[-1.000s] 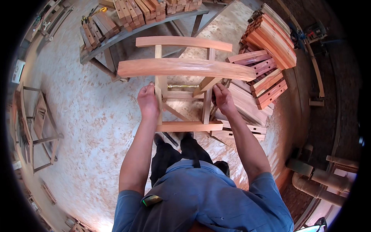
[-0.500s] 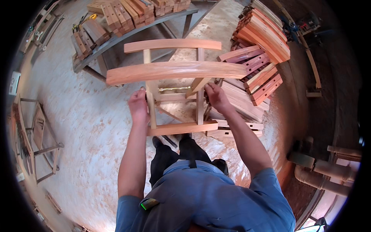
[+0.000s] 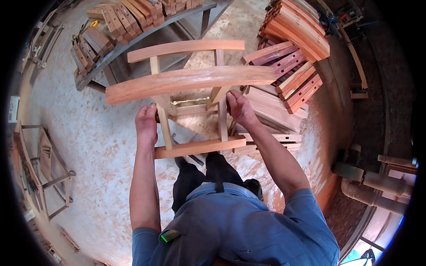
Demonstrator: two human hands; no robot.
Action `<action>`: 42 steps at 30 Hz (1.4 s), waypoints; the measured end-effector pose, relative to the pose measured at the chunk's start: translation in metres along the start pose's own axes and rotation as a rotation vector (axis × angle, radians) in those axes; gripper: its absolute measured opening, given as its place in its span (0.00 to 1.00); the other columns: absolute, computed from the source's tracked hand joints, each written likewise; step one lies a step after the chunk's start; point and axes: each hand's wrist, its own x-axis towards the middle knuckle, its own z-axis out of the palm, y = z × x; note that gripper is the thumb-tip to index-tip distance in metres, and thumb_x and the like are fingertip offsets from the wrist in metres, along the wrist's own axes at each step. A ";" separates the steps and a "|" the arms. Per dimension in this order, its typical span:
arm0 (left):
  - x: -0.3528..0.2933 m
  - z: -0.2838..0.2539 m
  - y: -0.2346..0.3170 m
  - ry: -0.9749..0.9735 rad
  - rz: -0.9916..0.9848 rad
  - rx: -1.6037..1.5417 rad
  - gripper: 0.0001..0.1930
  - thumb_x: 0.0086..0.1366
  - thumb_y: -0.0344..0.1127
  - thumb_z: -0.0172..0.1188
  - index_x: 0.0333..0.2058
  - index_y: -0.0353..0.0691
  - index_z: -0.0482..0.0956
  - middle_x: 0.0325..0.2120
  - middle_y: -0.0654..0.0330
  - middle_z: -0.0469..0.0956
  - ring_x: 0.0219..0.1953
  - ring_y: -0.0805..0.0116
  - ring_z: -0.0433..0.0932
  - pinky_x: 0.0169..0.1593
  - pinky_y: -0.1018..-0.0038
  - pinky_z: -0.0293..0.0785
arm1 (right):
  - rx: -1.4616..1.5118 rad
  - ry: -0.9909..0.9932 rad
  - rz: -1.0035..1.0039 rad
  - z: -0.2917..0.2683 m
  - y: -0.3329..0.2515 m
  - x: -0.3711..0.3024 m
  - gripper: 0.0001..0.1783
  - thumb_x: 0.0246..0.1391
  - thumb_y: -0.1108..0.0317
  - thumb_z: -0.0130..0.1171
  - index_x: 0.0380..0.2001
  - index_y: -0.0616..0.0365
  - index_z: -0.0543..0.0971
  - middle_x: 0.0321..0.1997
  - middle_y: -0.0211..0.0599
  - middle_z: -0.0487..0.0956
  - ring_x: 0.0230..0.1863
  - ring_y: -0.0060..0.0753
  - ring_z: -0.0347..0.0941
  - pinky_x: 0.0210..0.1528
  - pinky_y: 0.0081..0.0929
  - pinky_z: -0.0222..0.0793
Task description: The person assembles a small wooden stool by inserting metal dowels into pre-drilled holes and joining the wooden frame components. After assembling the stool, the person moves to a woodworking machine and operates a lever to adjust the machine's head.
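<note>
Mostly closed hands (image 3: 146, 123) (image 3: 242, 109), gripping wooden frame (image 3: 191, 80)

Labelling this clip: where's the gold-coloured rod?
In the head view, the gold-coloured rod shows left of centre, below the wide curved rail, between left hand and right hand.

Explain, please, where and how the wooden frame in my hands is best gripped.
Probably by its side posts, left hand from the left, right hand from the right: these are slim, while the large curved rail is broader and extends past both.
</note>
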 end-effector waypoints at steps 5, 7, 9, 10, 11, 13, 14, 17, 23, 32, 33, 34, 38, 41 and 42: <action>0.005 -0.006 -0.007 0.000 0.074 0.005 0.10 0.69 0.35 0.52 0.33 0.35 0.76 0.23 0.66 0.75 0.23 0.79 0.69 0.29 0.79 0.67 | 0.088 -0.043 0.107 -0.002 -0.016 0.001 0.12 0.65 0.64 0.44 0.33 0.61 0.72 0.21 0.40 0.70 0.23 0.33 0.69 0.29 0.31 0.70; 0.002 -0.005 -0.008 -0.007 0.085 0.042 0.11 0.70 0.36 0.51 0.34 0.35 0.76 0.23 0.65 0.75 0.24 0.78 0.69 0.30 0.78 0.67 | 0.176 -0.070 0.212 -0.001 -0.012 0.005 0.13 0.65 0.63 0.45 0.34 0.61 0.72 0.22 0.37 0.71 0.24 0.30 0.70 0.29 0.30 0.71; 0.000 -0.003 -0.007 0.005 0.076 0.075 0.12 0.70 0.38 0.50 0.35 0.35 0.76 0.24 0.65 0.76 0.24 0.78 0.70 0.30 0.78 0.68 | 0.274 -0.119 0.355 -0.008 -0.022 0.006 0.14 0.66 0.61 0.45 0.35 0.62 0.73 0.24 0.35 0.72 0.26 0.26 0.71 0.30 0.29 0.72; -0.003 -0.002 -0.007 0.015 0.057 0.090 0.13 0.70 0.40 0.50 0.36 0.35 0.76 0.25 0.65 0.76 0.24 0.78 0.70 0.31 0.78 0.69 | 0.247 -0.116 0.348 -0.011 -0.025 0.005 0.14 0.66 0.61 0.45 0.36 0.62 0.73 0.25 0.35 0.72 0.26 0.25 0.71 0.30 0.29 0.72; -0.006 -0.001 -0.008 0.028 0.035 0.104 0.14 0.70 0.41 0.50 0.36 0.35 0.76 0.25 0.65 0.76 0.24 0.78 0.70 0.31 0.77 0.69 | 0.219 -0.116 0.342 -0.013 -0.033 0.005 0.15 0.66 0.61 0.45 0.36 0.62 0.73 0.26 0.35 0.73 0.27 0.25 0.71 0.30 0.29 0.72; -0.020 0.002 -0.011 -0.015 0.036 0.134 0.16 0.71 0.46 0.48 0.39 0.37 0.75 0.28 0.63 0.76 0.26 0.76 0.73 0.33 0.76 0.71 | 0.053 -0.053 0.260 -0.026 -0.045 -0.003 0.15 0.63 0.60 0.50 0.43 0.62 0.74 0.31 0.40 0.76 0.31 0.30 0.74 0.36 0.31 0.72; -0.027 0.002 -0.012 -0.065 0.009 0.106 0.16 0.71 0.47 0.48 0.41 0.38 0.74 0.29 0.63 0.76 0.26 0.75 0.73 0.34 0.75 0.72 | -0.062 -0.019 0.147 -0.034 -0.045 -0.006 0.16 0.62 0.60 0.51 0.45 0.62 0.74 0.33 0.41 0.77 0.33 0.32 0.75 0.37 0.31 0.73; -0.035 0.000 -0.021 -0.116 -0.115 -0.019 0.16 0.71 0.47 0.47 0.44 0.39 0.71 0.29 0.62 0.75 0.26 0.73 0.74 0.33 0.74 0.74 | -0.109 -0.065 0.129 -0.053 -0.064 -0.017 0.21 0.58 0.62 0.56 0.51 0.65 0.73 0.40 0.46 0.79 0.41 0.38 0.77 0.43 0.32 0.72; -0.042 0.000 -0.030 -0.133 -0.088 0.022 0.13 0.71 0.43 0.48 0.42 0.38 0.71 0.26 0.63 0.73 0.24 0.75 0.72 0.30 0.77 0.71 | -0.137 -0.164 0.119 -0.072 -0.126 -0.042 0.19 0.58 0.66 0.56 0.49 0.66 0.74 0.39 0.46 0.79 0.39 0.36 0.77 0.42 0.29 0.72; -0.060 0.001 -0.020 -0.078 0.173 0.615 0.25 0.63 0.41 0.56 0.54 0.32 0.67 0.29 0.50 0.78 0.29 0.57 0.77 0.36 0.64 0.73 | -0.485 -0.021 -0.633 -0.089 -0.241 -0.015 0.18 0.48 0.69 0.65 0.43 0.61 0.75 0.39 0.45 0.76 0.43 0.46 0.72 0.47 0.36 0.70; -0.064 0.003 -0.013 -0.050 0.256 0.746 0.26 0.62 0.41 0.57 0.55 0.32 0.66 0.30 0.48 0.78 0.30 0.52 0.78 0.38 0.61 0.74 | -0.526 0.004 -0.681 -0.084 -0.241 -0.004 0.20 0.46 0.68 0.66 0.43 0.60 0.75 0.39 0.45 0.76 0.44 0.49 0.71 0.47 0.38 0.70; -0.075 0.009 0.005 -0.096 0.117 0.711 0.32 0.60 0.42 0.59 0.58 0.29 0.63 0.39 0.40 0.77 0.43 0.41 0.76 0.49 0.57 0.71 | -0.558 0.002 -0.707 -0.078 -0.234 0.007 0.19 0.45 0.67 0.66 0.41 0.61 0.74 0.38 0.46 0.76 0.42 0.49 0.72 0.45 0.40 0.70; -0.103 -0.018 -0.014 0.185 0.497 0.955 0.34 0.60 0.40 0.60 0.59 0.25 0.60 0.50 0.36 0.69 0.55 0.41 0.66 0.56 0.60 0.65 | -0.678 -0.148 -0.611 -0.059 -0.220 0.035 0.18 0.43 0.61 0.66 0.33 0.60 0.72 0.33 0.46 0.76 0.37 0.51 0.74 0.40 0.44 0.71; -0.130 -0.043 -0.029 0.359 0.416 0.884 0.35 0.61 0.40 0.60 0.60 0.23 0.57 0.55 0.36 0.65 0.60 0.45 0.62 0.60 0.59 0.62 | -0.732 -0.238 -0.536 -0.054 -0.215 0.046 0.19 0.44 0.58 0.66 0.30 0.59 0.71 0.29 0.46 0.77 0.35 0.53 0.75 0.37 0.46 0.71; -0.137 -0.052 -0.045 0.437 0.359 0.761 0.35 0.62 0.40 0.60 0.60 0.23 0.56 0.55 0.37 0.64 0.59 0.46 0.62 0.60 0.58 0.62 | -0.736 -0.266 -0.522 -0.053 -0.217 0.048 0.19 0.45 0.58 0.66 0.30 0.59 0.70 0.29 0.46 0.76 0.36 0.54 0.75 0.37 0.46 0.70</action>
